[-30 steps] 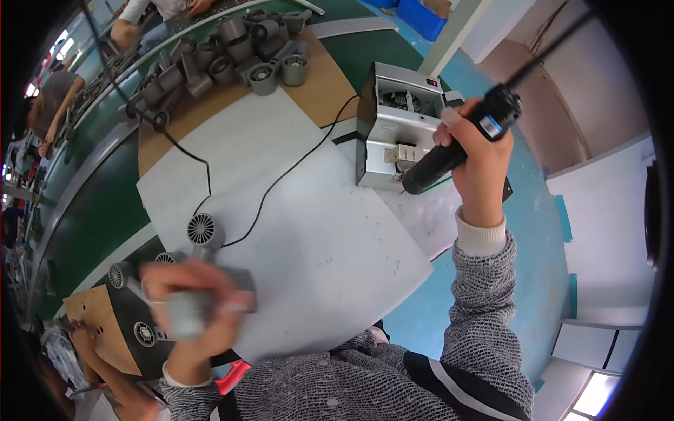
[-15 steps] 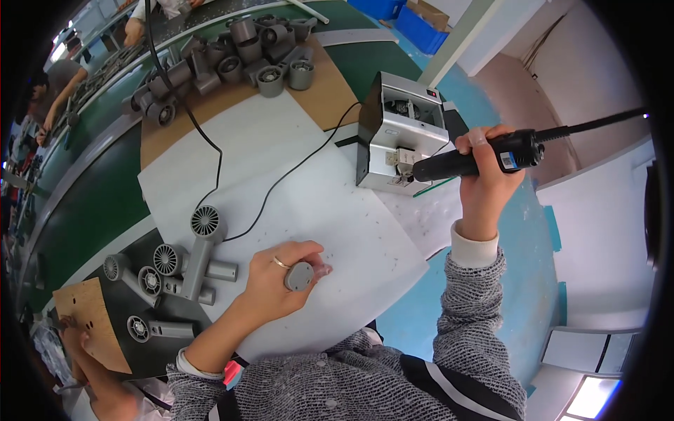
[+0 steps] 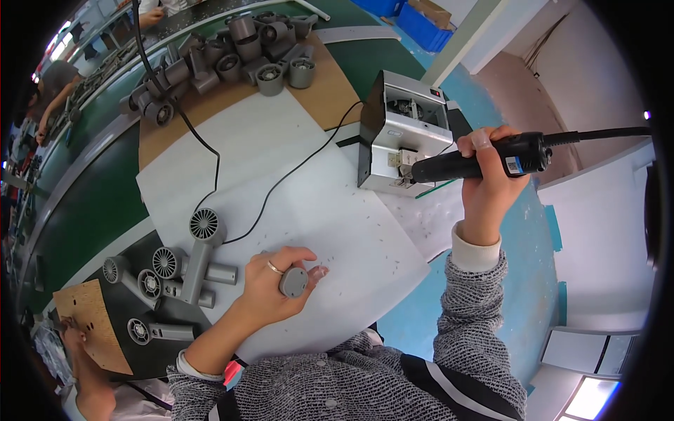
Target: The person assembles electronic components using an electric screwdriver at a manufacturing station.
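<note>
My left hand (image 3: 270,288) is closed round a grey cylindrical handle (image 3: 293,283), its round end cap facing up; my fingers hide the rest. It is held over the white sheet (image 3: 337,231). In my right hand (image 3: 488,179) is a black electric screwdriver (image 3: 449,168), lying level with its cord running off to the right. The screwdriver's front end points left, at the lower front of a silver screw feeder (image 3: 407,130). Its tip is too small to make out. Left of my left hand, several grey handheld fans (image 3: 203,256) lie on a dark mat.
A pile of grey fan housings (image 3: 242,52) sits on brown cardboard (image 3: 330,70) at the back. Black cables (image 3: 281,179) cross the sheet, which is dotted with small specks. At lower left, another person's hand (image 3: 72,333) rests at a wooden board (image 3: 102,323).
My left hand with the handle has shifted very slightly left. The screwdriver stays at the feeder, my right hand a touch farther right. Other people's hands at the far left have moved a little.
</note>
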Demonstrator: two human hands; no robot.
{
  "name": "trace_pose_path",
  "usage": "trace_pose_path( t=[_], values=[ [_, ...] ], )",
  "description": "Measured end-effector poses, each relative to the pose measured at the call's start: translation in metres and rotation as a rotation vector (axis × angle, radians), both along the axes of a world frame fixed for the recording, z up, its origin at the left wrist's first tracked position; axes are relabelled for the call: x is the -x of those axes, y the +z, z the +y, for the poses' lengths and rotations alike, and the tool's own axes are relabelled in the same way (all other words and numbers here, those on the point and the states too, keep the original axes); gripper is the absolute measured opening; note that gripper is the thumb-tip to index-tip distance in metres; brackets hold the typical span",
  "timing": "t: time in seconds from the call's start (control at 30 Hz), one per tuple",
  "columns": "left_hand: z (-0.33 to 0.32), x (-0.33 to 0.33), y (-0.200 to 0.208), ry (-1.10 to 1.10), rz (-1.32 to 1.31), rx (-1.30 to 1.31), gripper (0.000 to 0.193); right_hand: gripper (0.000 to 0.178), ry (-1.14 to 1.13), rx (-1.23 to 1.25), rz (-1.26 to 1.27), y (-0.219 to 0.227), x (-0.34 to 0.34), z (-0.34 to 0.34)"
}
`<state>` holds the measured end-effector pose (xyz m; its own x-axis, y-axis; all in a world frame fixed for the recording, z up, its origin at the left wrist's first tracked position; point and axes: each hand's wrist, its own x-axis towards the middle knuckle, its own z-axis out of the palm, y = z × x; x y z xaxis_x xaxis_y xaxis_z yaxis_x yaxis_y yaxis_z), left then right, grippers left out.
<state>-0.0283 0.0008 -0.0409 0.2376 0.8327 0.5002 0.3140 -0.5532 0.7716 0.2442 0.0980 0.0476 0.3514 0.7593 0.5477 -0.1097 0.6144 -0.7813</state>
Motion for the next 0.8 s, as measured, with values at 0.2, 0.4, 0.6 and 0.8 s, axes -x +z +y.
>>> trace_pose_path(
  t=[0.2,0.4,0.6,0.8],
  values=[
    [0.0,0.002,0.003,0.003,0.023,0.023,0.025,0.017,-0.009,0.034,-0.007,-0.002,0.004,0.002],
    [-0.001,0.002,0.003,-0.002,0.046,0.048,0.024,0.017,0.001,0.055,-0.011,-0.003,0.002,0.002],
    [0.009,-0.001,0.015,-0.12,0.119,0.114,0.023,0.019,0.026,0.217,-0.092,0.009,0.005,0.014],
    [0.003,-0.005,0.028,-0.059,0.215,0.303,0.024,0.019,0.37,0.242,0.24,0.011,0.006,-0.025]
  ],
)
